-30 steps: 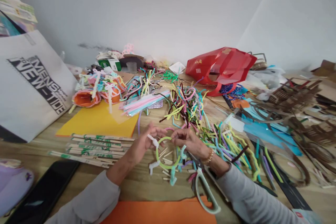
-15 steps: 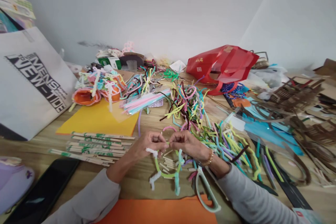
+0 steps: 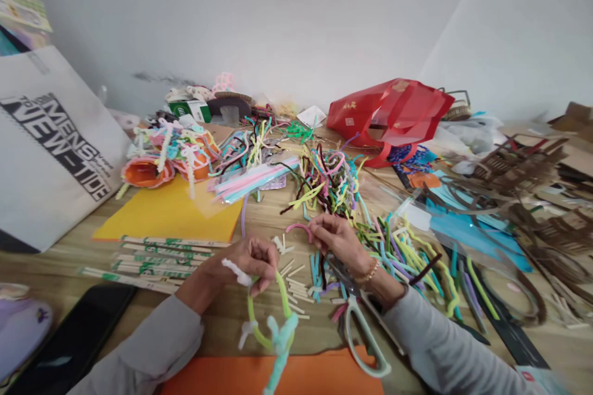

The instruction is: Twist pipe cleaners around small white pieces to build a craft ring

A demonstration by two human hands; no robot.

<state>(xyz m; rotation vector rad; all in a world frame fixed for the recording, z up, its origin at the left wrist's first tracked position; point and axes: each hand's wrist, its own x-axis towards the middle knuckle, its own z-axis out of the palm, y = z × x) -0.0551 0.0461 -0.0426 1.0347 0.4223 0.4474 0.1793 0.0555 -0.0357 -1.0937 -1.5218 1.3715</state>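
Note:
My left hand (image 3: 257, 262) is pinched on a yellow-green pipe cleaner ring (image 3: 283, 296), which hangs tilted below the fingers. White pipe cleaner pieces (image 3: 237, 273) are twisted on the ring's left side, and mint-green ones (image 3: 280, 345) dangle from its lower right. Over the table, the closed fingertips of my right hand (image 3: 336, 237) are at the right end of a short curved pink pipe cleaner (image 3: 299, 228). Between the hands lie short cream pieces (image 3: 296, 287) and short blue pieces (image 3: 315, 268). Scissors (image 3: 365, 336) with pale handles rest below my right wrist, blades partly hidden.
Heaps of coloured pipe cleaners (image 3: 331, 182) spread behind and to the right. Wrapped chopsticks (image 3: 157, 259), yellow paper (image 3: 171, 213) and a black phone (image 3: 74, 339) lie left. Orange paper (image 3: 278, 373) is at the front edge. A white bag (image 3: 50, 154) and red bag (image 3: 389, 114) stand farther back.
Both hands were together at the ring's top; now they are apart. My left hand has carried the ring left and toward me, while my right hand has let go and reached the pink piece.

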